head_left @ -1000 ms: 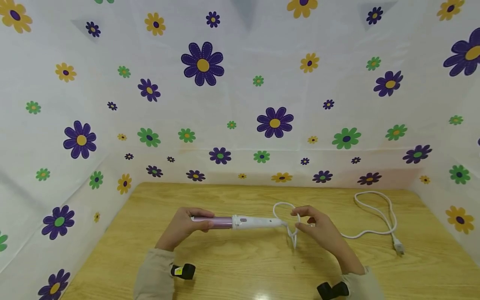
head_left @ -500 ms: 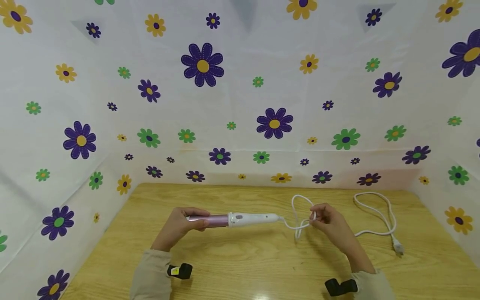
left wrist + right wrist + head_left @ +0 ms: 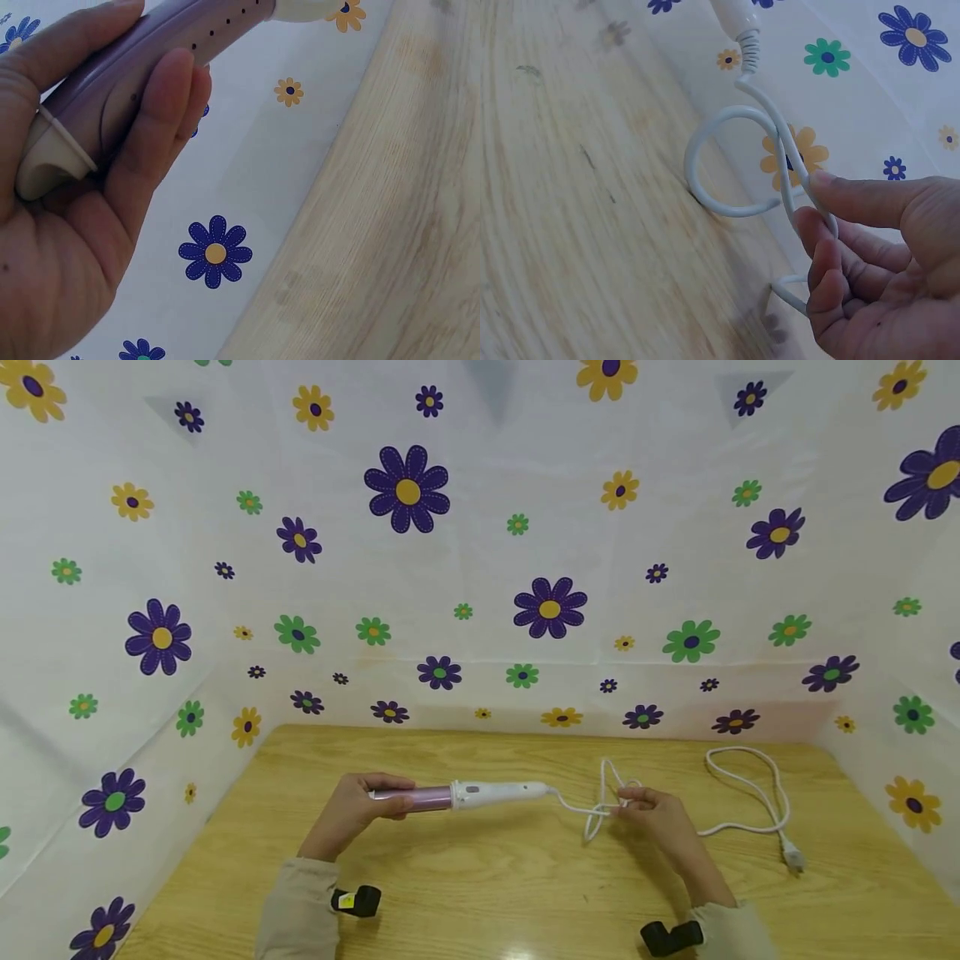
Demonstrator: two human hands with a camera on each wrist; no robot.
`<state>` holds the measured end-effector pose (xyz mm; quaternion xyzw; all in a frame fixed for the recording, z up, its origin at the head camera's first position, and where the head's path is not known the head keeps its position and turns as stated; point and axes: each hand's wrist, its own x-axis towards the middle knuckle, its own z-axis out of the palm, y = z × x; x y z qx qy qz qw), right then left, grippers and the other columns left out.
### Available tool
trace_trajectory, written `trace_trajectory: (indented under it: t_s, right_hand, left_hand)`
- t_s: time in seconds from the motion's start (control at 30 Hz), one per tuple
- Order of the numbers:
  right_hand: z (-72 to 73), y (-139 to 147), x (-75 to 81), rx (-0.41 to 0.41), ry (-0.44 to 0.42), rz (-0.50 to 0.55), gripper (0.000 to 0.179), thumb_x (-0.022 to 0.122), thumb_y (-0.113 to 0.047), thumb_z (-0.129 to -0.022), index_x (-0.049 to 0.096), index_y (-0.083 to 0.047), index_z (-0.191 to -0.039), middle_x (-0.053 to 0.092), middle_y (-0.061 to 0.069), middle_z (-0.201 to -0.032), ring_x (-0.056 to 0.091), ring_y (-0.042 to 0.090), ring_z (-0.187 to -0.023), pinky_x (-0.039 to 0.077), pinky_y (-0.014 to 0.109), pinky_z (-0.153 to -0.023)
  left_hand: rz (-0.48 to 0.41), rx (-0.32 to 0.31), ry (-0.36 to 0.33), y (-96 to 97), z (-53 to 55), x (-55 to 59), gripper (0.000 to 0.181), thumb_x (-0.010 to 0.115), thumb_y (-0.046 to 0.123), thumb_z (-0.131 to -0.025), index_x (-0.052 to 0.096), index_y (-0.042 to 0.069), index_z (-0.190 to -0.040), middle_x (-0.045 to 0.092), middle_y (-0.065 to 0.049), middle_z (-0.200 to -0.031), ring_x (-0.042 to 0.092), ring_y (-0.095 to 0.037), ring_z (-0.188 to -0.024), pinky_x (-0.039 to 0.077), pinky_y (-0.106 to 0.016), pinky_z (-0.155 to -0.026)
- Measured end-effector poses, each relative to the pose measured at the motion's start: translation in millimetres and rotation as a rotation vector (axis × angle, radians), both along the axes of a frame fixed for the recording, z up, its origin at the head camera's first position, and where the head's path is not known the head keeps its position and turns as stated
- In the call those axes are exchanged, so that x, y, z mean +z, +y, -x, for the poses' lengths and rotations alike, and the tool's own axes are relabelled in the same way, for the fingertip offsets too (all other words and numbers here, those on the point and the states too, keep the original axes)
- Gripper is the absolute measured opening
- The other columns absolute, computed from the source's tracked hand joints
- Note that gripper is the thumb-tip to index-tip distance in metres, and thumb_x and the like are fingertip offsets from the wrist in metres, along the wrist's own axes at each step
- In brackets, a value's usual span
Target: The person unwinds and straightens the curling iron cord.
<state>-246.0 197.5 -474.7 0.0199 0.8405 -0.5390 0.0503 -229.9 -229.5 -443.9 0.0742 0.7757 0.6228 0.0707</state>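
Observation:
My left hand (image 3: 354, 810) grips a curling iron (image 3: 498, 792) by its shiny purple barrel, thumb and fingers wrapped around it. In the left wrist view, the barrel (image 3: 161, 45) shows a row of small dark holes and a white end cap in the palm. The white handle, with a small purple-grey button, points right. From its end runs a white cord (image 3: 694, 161), which bends into loose loops. Between thumb and fingertips, my right hand (image 3: 662, 822) pinches this cord near the loops.
Beyond my right hand, the cord's far stretch (image 3: 780, 785) curves over the wooden table (image 3: 480, 893) to a plug (image 3: 792, 857) at the right. Flower-patterned white sheeting (image 3: 465, 560) stands behind the table and on both sides.
Over the second, my right hand has drawn the cord to the right, away from the handle, and lowered slightly. My left hand and the curling iron have shifted slightly left.

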Motion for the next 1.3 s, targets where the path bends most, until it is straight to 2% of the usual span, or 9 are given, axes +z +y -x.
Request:
trace_trajectory:
  t_s: [0.13,0.23,0.4,0.5,0.7,0.83,1.07,1.3]
  right_hand:
    - [-0.2,-2,-2.1,0.004,-0.007,-0.023,0.044,0.069,-0.010,-0.086,0.057,0.015,-0.120,0.070,0.010,-0.088,0.056,0.010,-0.074,0.047,0.022,-0.063]
    - [0.0,-4,-4.0,0.019,0.014,-0.097,0.042,0.071,-0.009,-0.084,0.060,0.014,-0.116,0.067,0.008,-0.079,0.055,0.012,-0.067,0.046,0.022,-0.058]
    - [0.5,-7,-5.7,0.045,0.070,-0.220,0.033,0.071,-0.010,-0.083,0.065,0.009,-0.110,0.064,0.005,-0.071,0.051,0.013,-0.061,0.042,0.023,-0.054]
    - [0.7,-7,-5.2,0.064,0.073,-0.206,0.033,0.071,-0.009,-0.083,0.065,0.010,-0.110,0.064,0.006,-0.071,0.052,0.013,-0.062,0.043,0.023,-0.054]
    - [-0.6,-2,-2.0,0.157,0.065,-0.156,0.040,0.069,-0.010,-0.087,0.059,0.014,-0.117,0.069,0.010,-0.080,0.056,0.012,-0.065,0.045,0.023,-0.055]
    - [-1.8,-1,0.6,0.178,0.051,-0.135,0.041,0.067,-0.011,-0.089,0.057,0.013,-0.120,0.069,0.012,-0.084,0.056,0.013,-0.065,0.046,0.024,-0.056]
    - [-0.5,-3,-3.0,0.215,0.005,-0.075,0.042,0.064,-0.010,-0.091,0.054,0.012,-0.125,0.063,0.009,-0.081,0.054,0.014,-0.065,0.046,0.024,-0.057]
    - [-2.5,1,-5.9,0.250,-0.003,-0.013,0.047,0.063,-0.010,-0.092,0.048,0.014,-0.130,0.062,0.009,-0.079,0.053,0.011,-0.063,0.047,0.023,-0.057]
  left_hand:
    - [-0.011,0.001,-0.025,-0.1,2.2,-3.7,0.047,0.079,0.020,-0.080,0.065,-0.008,-0.116,0.063,-0.025,-0.119,0.067,-0.022,-0.088,0.057,-0.031,-0.078]
    - [-0.003,0.011,-0.044,0.2,3.2,-5.6,0.047,0.079,0.020,-0.080,0.065,-0.007,-0.117,0.064,-0.023,-0.119,0.066,-0.022,-0.089,0.057,-0.031,-0.079]
    - [0.060,0.031,-0.065,0.5,3.8,-7.2,0.047,0.079,0.023,-0.080,0.067,-0.004,-0.116,0.065,-0.020,-0.119,0.069,-0.025,-0.088,0.056,-0.032,-0.080]
    - [0.091,0.032,-0.071,-0.7,4.7,-10.7,0.047,0.079,0.025,-0.080,0.068,-0.003,-0.116,0.065,-0.019,-0.120,0.068,-0.024,-0.087,0.055,-0.033,-0.080]
    - [0.169,0.033,-0.100,-6.5,5.0,-21.7,0.043,0.080,0.025,-0.078,0.070,0.002,-0.113,0.066,-0.016,-0.119,0.061,-0.018,-0.089,0.053,-0.030,-0.076]
    - [0.227,0.014,-0.101,-8.0,5.4,-23.9,0.044,0.081,0.026,-0.078,0.070,0.003,-0.113,0.066,-0.016,-0.119,0.060,-0.018,-0.090,0.052,-0.030,-0.073]
    - [0.314,0.017,-0.089,-8.2,5.9,-23.7,0.042,0.081,0.026,-0.078,0.071,0.006,-0.113,0.068,-0.013,-0.118,0.059,-0.019,-0.098,0.049,-0.032,-0.084]
    - [0.356,-0.051,-0.102,-5.9,9.8,-28.0,0.034,0.080,0.019,-0.078,0.073,0.007,-0.109,0.070,-0.010,-0.110,0.060,-0.018,-0.093,0.050,-0.033,-0.082]
